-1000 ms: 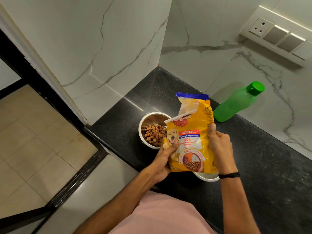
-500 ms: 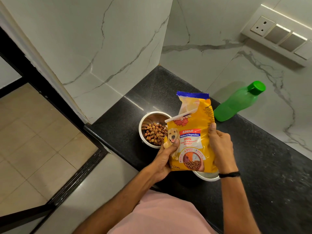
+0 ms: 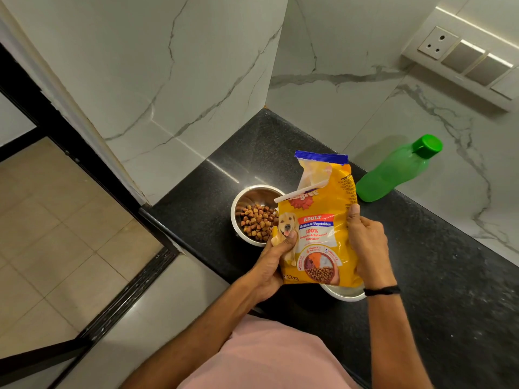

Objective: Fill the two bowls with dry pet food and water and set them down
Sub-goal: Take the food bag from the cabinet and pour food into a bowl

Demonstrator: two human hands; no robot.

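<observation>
A yellow bag of dry dog food point(image 3: 318, 220) stands upright over the black counter, its top open. My left hand point(image 3: 273, 262) grips its lower left edge with the thumb on the front. My right hand point(image 3: 365, 245) grips its right side. Behind the bag on the left, a steel bowl point(image 3: 244, 197) holds brown kibble point(image 3: 257, 221). A second steel bowl point(image 3: 344, 293) sits under the bag, mostly hidden; only its near rim shows. A green capped bottle point(image 3: 393, 172) stands at the back right by the wall.
The black granite counter point(image 3: 449, 276) runs to the right and ends at marble walls point(image 3: 196, 80) in the corner. Its left edge drops to a tiled floor point(image 3: 56, 220). A switch panel point(image 3: 466, 57) is on the right wall.
Both hands and the bag stay almost still. The view has shifted slightly.
</observation>
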